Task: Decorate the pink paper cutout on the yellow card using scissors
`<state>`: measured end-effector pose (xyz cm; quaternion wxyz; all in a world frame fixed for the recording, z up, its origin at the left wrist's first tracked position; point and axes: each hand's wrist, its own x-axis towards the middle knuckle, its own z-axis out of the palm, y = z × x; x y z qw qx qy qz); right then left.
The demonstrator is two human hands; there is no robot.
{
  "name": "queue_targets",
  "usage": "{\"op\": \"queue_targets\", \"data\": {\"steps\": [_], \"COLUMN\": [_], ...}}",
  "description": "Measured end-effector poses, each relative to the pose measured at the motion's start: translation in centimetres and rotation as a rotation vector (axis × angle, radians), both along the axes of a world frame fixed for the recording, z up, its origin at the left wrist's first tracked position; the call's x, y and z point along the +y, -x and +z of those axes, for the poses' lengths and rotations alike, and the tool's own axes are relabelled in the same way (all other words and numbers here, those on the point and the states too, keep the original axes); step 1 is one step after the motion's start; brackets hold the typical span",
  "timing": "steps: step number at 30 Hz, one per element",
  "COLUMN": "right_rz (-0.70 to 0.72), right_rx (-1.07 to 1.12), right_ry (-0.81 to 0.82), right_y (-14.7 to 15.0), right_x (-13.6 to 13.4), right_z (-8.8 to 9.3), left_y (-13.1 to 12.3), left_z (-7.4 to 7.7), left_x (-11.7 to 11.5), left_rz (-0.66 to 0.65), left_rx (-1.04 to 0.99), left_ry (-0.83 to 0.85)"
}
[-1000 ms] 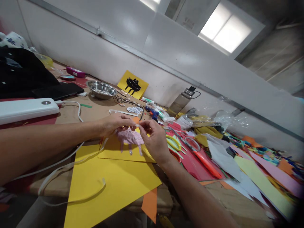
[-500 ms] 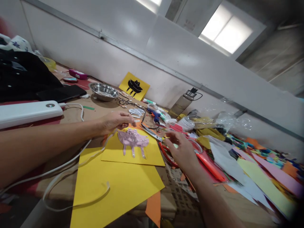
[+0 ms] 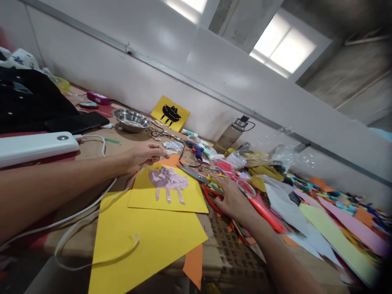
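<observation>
- Pale glossy wall panels (image 3: 128,77) behind a brown workbench (image 3: 121,142).
- Left hand (image 3: 145,156): fingertips pinched together on a narrow white strip (image 3: 170,152).
- Lilac beaded cutout (image 3: 171,180), flat on a yellow card (image 3: 196,201) between the hands.
- Right hand (image 3: 231,196): fingers loosely curved at silver-bladed scissors (image 3: 194,173); cannot tell whether they grip.

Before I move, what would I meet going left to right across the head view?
White device → green strip → pink cutout → right hand → pale yellow sheet.
</observation>
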<state>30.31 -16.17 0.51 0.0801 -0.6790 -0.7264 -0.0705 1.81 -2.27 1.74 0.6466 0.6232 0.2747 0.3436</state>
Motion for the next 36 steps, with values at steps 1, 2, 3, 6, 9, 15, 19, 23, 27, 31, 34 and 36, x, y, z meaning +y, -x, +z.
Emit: {"op": "queue_targets", "data": {"steps": [1,2,3,6,9,15,19,23,27,31,34,36], "right_rz": [-0.016,-0.034,-0.045,-0.005,0.100,0.157,0.188,0.204,0.170,0.151,0.164,0.161], "right_rx": [0.015,0.038,0.069,0.171,0.226,0.265,0.369,0.401,0.400,0.365,0.360,0.351], "right_ry": [-0.013,-0.036,-0.069,-0.198,-0.248,-0.257,-0.222,-0.195,-0.204,-0.215,-0.193,-0.177], "right_y": [0.0,0.0,0.0,0.6,2.1,6.6,8.2,8.3,7.9,7.8,8.1,8.3], "right_x": [0.0,-0.1,-0.2,-0.4,-0.2,1.6,2.8,3.2,2.9,2.6,2.4,2.3], "right_z": [0.2,0.5,0.7,1.2,1.8,2.7,2.7,2.3,2.2,2.3,2.2,2.2], "left_y": [0.0,0.1,0.1,0.0,-0.2,-0.4,-0.4,-0.4,-0.6,-0.8,-0.9,-0.9], "left_z": [0.0,0.0,0.0,0.0,0.0,0.5,0.4,0.3,0.3,0.5,0.6,0.6], "left_x": [0.0,0.1,0.1,0.0,-0.3,-0.9,-0.9,-0.9,-1.1,-1.4,-1.7,-1.9], "left_rz": [-0.001,0.000,0.002,0.018,0.042,0.085,0.109,0.118,0.118,0.117,0.128,0.135], "left_rx": [-0.008,-0.019,-0.031,-0.066,-0.079,-0.117,-0.182,-0.211,-0.185,-0.176,-0.181,-0.183], "left_ry": [0.006,0.015,0.023,0.040,0.048,0.061,0.048,0.045,0.063,0.071,0.068,0.058]}}
